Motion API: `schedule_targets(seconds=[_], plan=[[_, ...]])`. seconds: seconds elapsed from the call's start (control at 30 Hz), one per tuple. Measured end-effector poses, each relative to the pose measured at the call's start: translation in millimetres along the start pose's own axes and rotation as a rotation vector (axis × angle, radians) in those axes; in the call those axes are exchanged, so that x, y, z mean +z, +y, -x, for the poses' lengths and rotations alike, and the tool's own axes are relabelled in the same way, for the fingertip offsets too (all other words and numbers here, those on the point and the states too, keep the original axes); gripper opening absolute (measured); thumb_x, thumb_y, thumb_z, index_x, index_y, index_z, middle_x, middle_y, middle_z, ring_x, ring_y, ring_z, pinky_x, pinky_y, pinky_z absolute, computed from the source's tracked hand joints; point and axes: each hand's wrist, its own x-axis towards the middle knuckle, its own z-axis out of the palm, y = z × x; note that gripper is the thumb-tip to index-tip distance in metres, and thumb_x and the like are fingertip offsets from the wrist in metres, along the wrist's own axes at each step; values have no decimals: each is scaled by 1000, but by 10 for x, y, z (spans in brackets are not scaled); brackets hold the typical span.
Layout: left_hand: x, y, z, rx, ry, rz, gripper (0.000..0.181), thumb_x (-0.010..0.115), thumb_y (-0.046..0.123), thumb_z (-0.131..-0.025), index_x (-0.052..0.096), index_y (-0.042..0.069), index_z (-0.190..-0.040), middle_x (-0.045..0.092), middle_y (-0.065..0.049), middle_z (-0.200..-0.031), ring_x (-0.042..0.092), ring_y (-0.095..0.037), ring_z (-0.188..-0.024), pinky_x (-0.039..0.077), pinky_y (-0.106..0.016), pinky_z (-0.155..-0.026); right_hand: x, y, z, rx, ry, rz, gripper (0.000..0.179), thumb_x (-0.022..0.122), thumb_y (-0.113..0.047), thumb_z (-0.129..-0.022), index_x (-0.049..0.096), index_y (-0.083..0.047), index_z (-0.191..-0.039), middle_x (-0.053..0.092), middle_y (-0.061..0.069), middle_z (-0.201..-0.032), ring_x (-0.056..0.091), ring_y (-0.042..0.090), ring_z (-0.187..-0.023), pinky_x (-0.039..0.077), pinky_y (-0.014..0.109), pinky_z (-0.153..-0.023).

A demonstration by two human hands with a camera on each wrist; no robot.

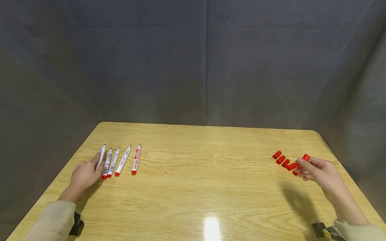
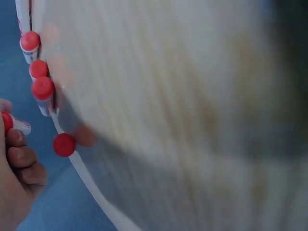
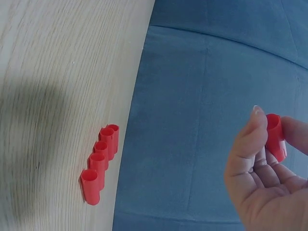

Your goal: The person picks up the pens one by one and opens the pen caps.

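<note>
At the left of the table my left hand (image 1: 85, 174) grips a white marker (image 1: 102, 155), its dark tip pointing away. In the left wrist view this hand (image 2: 21, 173) has the fingers curled about the marker's red end (image 2: 7, 122). Right beside it lie several more uncapped white markers with red ends, the closest one (image 1: 107, 164) near my thumb. Over on the right, my right hand (image 1: 322, 172) pinches a red marker cap (image 1: 306, 157) between thumb and finger. The right wrist view has this cap (image 3: 275, 139) raised with its hollow end showing.
Several loose red caps (image 1: 280, 159) lie in a slanting row just left of my right hand. The marker farthest right (image 1: 136, 159) lies apart from the others. Grey curtains (image 1: 208, 67) hang behind the far edge of the wooden table (image 1: 205, 187).
</note>
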Motion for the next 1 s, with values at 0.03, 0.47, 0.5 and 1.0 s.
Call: schedule_targets(seconds=[0.03,0.47,0.5,1.0], plan=[[6,-16,-21,-1,-18,-5,54,43,24,-93,35,-15,-131,47,-16,-61,42,-24,-52,31,-34,-44,-31,66,-19,-2,6,-5,26,52,-24,-93,64,-1,-93,66,2,-74,62,17,-64,51,28,-58],[45,-27,-108,2,-193,-140,50,36,24,-95,39,-14,-128,51,-38,-108,54,-51,-89,45,-55,-64,-312,693,-198,55,69,51,50,56,-41,-88,59,6,-106,67,3,-79,64,18,-67,52,32,-60],[42,-28,-107,-1,-202,-149,51,36,24,-95,38,-13,-129,51,-38,-109,54,-51,-90,45,-55,-64,-304,628,-170,77,65,60,51,55,-41,-88,59,6,-106,67,2,-79,64,19,-69,52,32,-62],[-154,281,1,32,50,8,53,37,30,-97,38,-9,-132,35,-2,-48,34,-17,-43,26,-31,-38,-177,110,106,68,34,57,32,56,-28,-91,56,3,-95,65,3,-69,61,18,-61,48,27,-54]])
